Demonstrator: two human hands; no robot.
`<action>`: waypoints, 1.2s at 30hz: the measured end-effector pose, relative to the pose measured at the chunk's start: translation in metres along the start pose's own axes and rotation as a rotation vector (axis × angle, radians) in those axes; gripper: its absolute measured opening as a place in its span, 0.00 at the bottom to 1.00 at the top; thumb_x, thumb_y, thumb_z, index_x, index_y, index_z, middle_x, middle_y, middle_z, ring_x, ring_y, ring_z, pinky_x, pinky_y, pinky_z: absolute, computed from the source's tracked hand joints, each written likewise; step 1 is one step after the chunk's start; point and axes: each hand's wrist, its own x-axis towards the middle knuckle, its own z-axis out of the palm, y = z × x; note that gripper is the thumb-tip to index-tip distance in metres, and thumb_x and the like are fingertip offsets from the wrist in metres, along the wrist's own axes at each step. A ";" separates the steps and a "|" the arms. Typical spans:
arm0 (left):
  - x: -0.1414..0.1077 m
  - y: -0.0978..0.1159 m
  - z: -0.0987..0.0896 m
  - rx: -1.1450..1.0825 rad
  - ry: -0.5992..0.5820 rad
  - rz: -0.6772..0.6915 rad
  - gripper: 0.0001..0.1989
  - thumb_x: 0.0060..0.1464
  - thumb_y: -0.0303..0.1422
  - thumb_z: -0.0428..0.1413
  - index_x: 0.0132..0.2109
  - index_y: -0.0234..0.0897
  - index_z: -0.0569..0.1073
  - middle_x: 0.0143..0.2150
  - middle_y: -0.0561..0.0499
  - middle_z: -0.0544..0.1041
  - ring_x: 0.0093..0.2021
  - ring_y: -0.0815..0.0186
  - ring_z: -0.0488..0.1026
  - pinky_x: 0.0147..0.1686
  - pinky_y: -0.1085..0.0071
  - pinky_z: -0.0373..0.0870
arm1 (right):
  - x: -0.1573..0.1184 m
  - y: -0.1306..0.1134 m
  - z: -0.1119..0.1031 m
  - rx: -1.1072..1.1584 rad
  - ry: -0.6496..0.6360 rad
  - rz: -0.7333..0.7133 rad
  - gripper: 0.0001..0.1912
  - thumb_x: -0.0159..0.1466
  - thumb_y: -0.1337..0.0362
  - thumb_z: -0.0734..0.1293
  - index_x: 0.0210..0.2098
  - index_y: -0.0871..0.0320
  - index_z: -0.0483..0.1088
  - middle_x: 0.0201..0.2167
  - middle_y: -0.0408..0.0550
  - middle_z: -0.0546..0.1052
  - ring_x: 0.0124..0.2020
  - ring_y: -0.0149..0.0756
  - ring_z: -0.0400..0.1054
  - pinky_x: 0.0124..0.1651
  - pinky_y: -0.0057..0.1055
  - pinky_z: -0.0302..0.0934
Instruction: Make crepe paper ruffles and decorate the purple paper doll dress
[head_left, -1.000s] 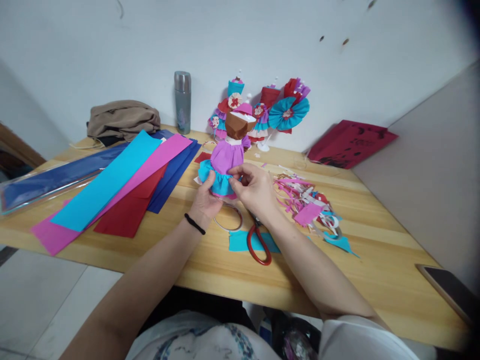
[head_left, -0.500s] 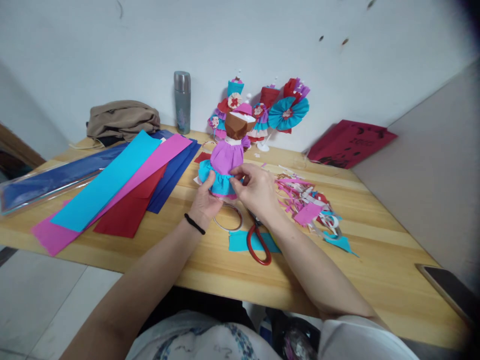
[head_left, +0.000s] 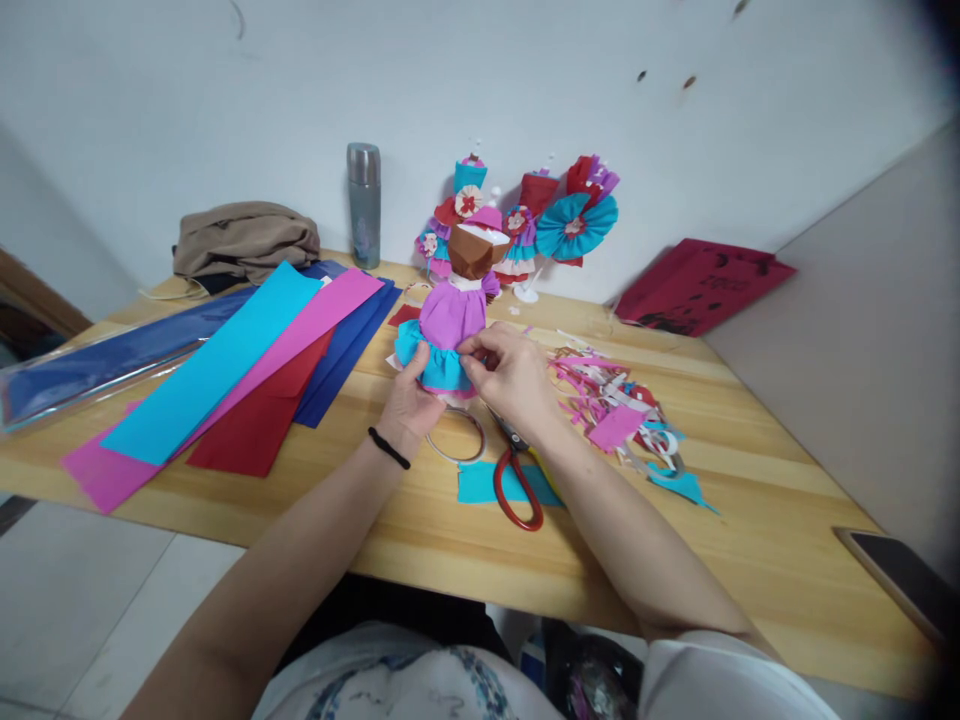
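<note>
Quietly, I held the paper figure [head_left: 454,315] roughly upright between my two hands, over the middle of the worktop [head_left: 750,500]; whether its base touched the wood I couldn't tell. My left hand [head_left: 409,403] gripped its skirt from the left, thumb on the turquoise ruffle and the other fingers hidden behind. My right hand [head_left: 514,375] pinched the ruffle's right edge between thumb and fingertip, just below the purple middle part. Above that, the figure's upper part was folded brown paper.

Under my right wrist lay the scissors [head_left: 514,438], red handle towards me, across a turquoise scrap [head_left: 476,482]. A thin ring [head_left: 459,460] lay just beside them, below my left hand. To the right spread a heap of paper trimmings [head_left: 615,427]. On the left, a turquoise strip [head_left: 217,365] lay over pink, with a red sheet [head_left: 259,425] and blue sheets [head_left: 349,345] next to it. Behind the figure, near the wall, stood several paper ornaments [head_left: 577,228], and a grey flask [head_left: 364,210] stood to their left.
</note>
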 end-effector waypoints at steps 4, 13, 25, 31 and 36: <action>-0.002 0.000 0.002 0.038 -0.031 0.016 0.13 0.69 0.31 0.50 0.52 0.38 0.78 0.43 0.48 0.84 0.46 0.64 0.81 0.56 0.63 0.74 | 0.000 -0.001 -0.001 0.001 0.007 0.016 0.10 0.56 0.71 0.65 0.32 0.58 0.78 0.30 0.49 0.77 0.30 0.38 0.70 0.36 0.35 0.62; -0.004 0.000 0.004 0.043 -0.051 0.032 0.16 0.68 0.32 0.52 0.59 0.38 0.75 0.55 0.44 0.81 0.63 0.57 0.73 0.63 0.58 0.70 | 0.000 -0.001 -0.004 0.012 -0.012 0.066 0.12 0.56 0.72 0.64 0.31 0.58 0.80 0.30 0.49 0.79 0.30 0.38 0.71 0.34 0.34 0.62; -0.002 0.000 0.000 0.044 -0.150 0.059 0.14 0.66 0.32 0.54 0.55 0.40 0.77 0.57 0.45 0.80 0.68 0.52 0.67 0.64 0.50 0.69 | 0.007 0.008 -0.020 0.133 0.075 0.053 0.14 0.59 0.68 0.62 0.34 0.58 0.81 0.31 0.49 0.79 0.30 0.38 0.70 0.33 0.34 0.63; -0.001 0.000 0.000 0.046 -0.137 0.065 0.14 0.65 0.33 0.55 0.55 0.41 0.77 0.60 0.46 0.79 0.67 0.54 0.68 0.64 0.52 0.69 | 0.013 0.017 -0.033 0.145 0.166 0.069 0.11 0.59 0.65 0.64 0.34 0.58 0.79 0.30 0.50 0.78 0.29 0.36 0.68 0.31 0.33 0.61; 0.001 0.000 -0.003 0.069 -0.129 0.043 0.19 0.63 0.36 0.58 0.60 0.43 0.75 0.57 0.44 0.80 0.66 0.50 0.69 0.63 0.47 0.69 | 0.014 0.020 -0.030 0.128 0.015 0.077 0.08 0.57 0.65 0.67 0.31 0.59 0.78 0.28 0.49 0.79 0.27 0.35 0.67 0.29 0.31 0.60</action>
